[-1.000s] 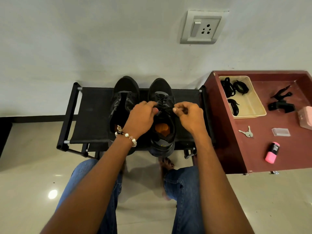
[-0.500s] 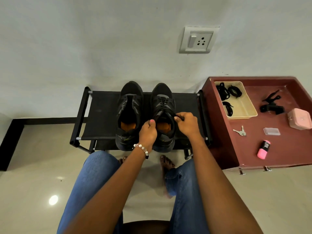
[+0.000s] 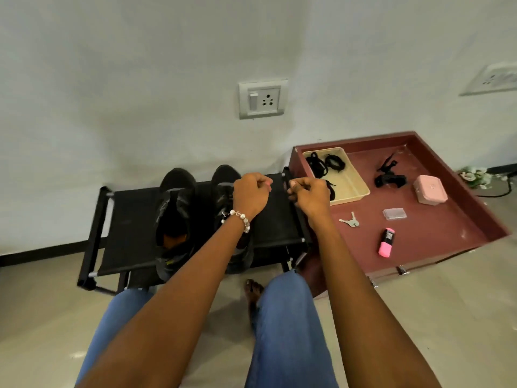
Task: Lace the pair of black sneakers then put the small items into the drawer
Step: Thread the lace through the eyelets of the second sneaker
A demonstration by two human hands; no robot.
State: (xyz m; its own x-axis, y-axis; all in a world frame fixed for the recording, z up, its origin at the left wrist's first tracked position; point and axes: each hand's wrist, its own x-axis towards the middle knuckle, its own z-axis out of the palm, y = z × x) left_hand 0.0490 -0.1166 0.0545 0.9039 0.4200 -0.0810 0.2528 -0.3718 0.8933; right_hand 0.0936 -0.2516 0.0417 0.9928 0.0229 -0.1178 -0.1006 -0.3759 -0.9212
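While both hands are raised with fingers curled, left hand [image 3: 249, 198] and right hand [image 3: 308, 196] look pinched on lace ends, but the lace itself is too blurred to confirm. Sneakers [image 3: 174, 219] sit on the rack [image 3: 128, 219] just below the fingers. Keys [image 3: 349, 220], pink marker [image 3: 387, 243], pink box [image 3: 430, 189] lie right of the fingers in the open drawer [image 3: 489, 219]. Judgement: lacing unfinished.

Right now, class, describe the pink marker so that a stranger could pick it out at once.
Find the dark red tray on the floor, right of the black shoe rack. Near its front edge lies the pink marker, beyond the keys. Unlike the pale pink box further back, it is bright pink, slim, with a black label.
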